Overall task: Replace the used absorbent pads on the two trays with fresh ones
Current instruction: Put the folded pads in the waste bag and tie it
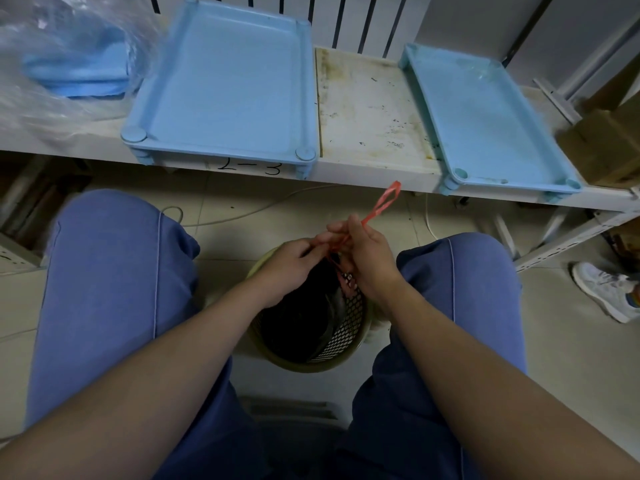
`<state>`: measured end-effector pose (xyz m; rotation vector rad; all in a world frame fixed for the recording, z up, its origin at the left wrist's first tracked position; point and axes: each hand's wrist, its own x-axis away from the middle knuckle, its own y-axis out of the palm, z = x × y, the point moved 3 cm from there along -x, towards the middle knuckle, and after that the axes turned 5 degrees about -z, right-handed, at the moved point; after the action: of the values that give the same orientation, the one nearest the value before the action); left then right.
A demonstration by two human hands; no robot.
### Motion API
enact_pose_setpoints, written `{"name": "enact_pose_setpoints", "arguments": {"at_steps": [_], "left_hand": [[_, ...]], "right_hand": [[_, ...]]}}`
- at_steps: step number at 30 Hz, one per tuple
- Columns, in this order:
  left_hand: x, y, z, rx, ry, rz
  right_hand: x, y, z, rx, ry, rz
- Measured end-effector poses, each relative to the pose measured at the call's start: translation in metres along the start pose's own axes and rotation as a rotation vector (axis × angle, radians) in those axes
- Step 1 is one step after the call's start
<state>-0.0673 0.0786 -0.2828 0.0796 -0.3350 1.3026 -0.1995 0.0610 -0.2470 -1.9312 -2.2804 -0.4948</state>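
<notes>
Room: tiled floor (571, 358) with a white shelf (370, 105) running across it beyond the wastebasket (356, 341), which stands between the seated person's knees.
Left hand (294, 263): directly over the wastebasket, fingers curled round the red bag handles (381, 202).
Right hand (367, 258): beside the left one and touching it, pinching the same handles; a red loop sticks up past its fingers, away from the wastebasket.
Step, as judged: tying the bag shut, probably with the used pads inside. The wastebasket's inside is dark and its contents cannot be made out.
Left tray (225, 84): on the shelf beyond the wastebasket and to its left, bare, with no pad on it.
Right tray (485, 123): on the shelf beyond the wastebasket and to its right, also without a pad. It shows stains, and a scrap of clear film lies at its far corner.
Fresh pads (76, 67): a blue stack in clear plastic wrap, on the shelf well left of the wastebasket, past the left tray.
Risk, knot: the handles look thin, so a hard pull could snap one, or a loose knot could slip and let the bag spill into the wastebasket or onto the floor.
Risk, soiling: hands that have just handled the waste bag would dirty the fresh pads if they go straight to them.
Risk, cable (242, 213): it lies on the floor just beyond the wastebasket and could snag the bag as it is lifted out.
Risk, right tray: its near corner sits at the shelf edge, so a knock could tip it off.
</notes>
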Motion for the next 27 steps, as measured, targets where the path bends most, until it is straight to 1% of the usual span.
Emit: {"name": "enact_pose_setpoints", "arguments": {"at_steps": [2, 4, 6, 8, 10, 14, 15, 16, 18, 19, 20, 22, 23, 25, 26, 27], "left_hand": [[0.001, -0.005, 0.002, -0.024, 0.011, 0.132], [0.0, -0.008, 0.003, 0.03, 0.015, 0.233], [-0.001, -0.012, 0.006, 0.139, 0.01, 0.302], [-0.001, -0.016, 0.01, 0.176, 0.004, 0.348], [0.001, -0.019, 0.012, 0.095, 0.027, 0.377], [0.007, -0.025, 0.01, -0.141, 0.046, 0.471], [0.008, -0.029, 0.008, -0.182, 0.018, 0.5], [0.007, -0.034, 0.004, -0.227, -0.039, 0.517], [0.009, -0.044, -0.006, -0.3, -0.23, 0.546], [0.009, -0.047, -0.011, -0.295, -0.297, 0.561], [0.008, -0.049, -0.015, -0.259, -0.317, 0.571], [0.006, -0.048, -0.013, -0.145, -0.227, 0.598], [0.005, -0.047, -0.009, -0.102, -0.156, 0.606], [0.006, -0.046, 0.0, -0.028, -0.027, 0.592], [0.007, -0.044, 0.005, -0.016, 0.018, 0.572], [0.008, -0.041, 0.011, -0.031, 0.052, 0.544]], "right_hand": [[0.0, 0.0, -0.003, -0.059, 0.008, 0.022], [0.0, -0.002, -0.005, -0.084, 0.003, 0.069], [0.0, -0.003, -0.004, -0.048, -0.009, 0.092], [-0.001, -0.006, -0.001, -0.001, 0.001, 0.116], [-0.002, -0.01, 0.003, 0.103, 0.026, 0.186], [-0.006, -0.021, 0.01, 0.503, 0.08, 0.357], [-0.007, -0.026, 0.012, 0.546, 0.114, 0.399], [-0.008, -0.032, 0.014, 0.523, 0.163, 0.437], [-0.007, -0.042, 0.021, 0.382, 0.268, 0.503], [-0.008, -0.045, 0.024, 0.345, 0.3, 0.51], [-0.007, -0.046, 0.023, 0.326, 0.319, 0.516], [-0.006, -0.042, 0.02, 0.286, 0.344, 0.496], [-0.005, -0.038, 0.019, 0.191, 0.336, 0.449], [-0.003, -0.023, 0.011, -0.064, 0.304, 0.273], [-0.004, -0.017, 0.008, -0.128, 0.291, 0.181], [-0.004, -0.012, 0.008, -0.134, 0.29, 0.109]]}}
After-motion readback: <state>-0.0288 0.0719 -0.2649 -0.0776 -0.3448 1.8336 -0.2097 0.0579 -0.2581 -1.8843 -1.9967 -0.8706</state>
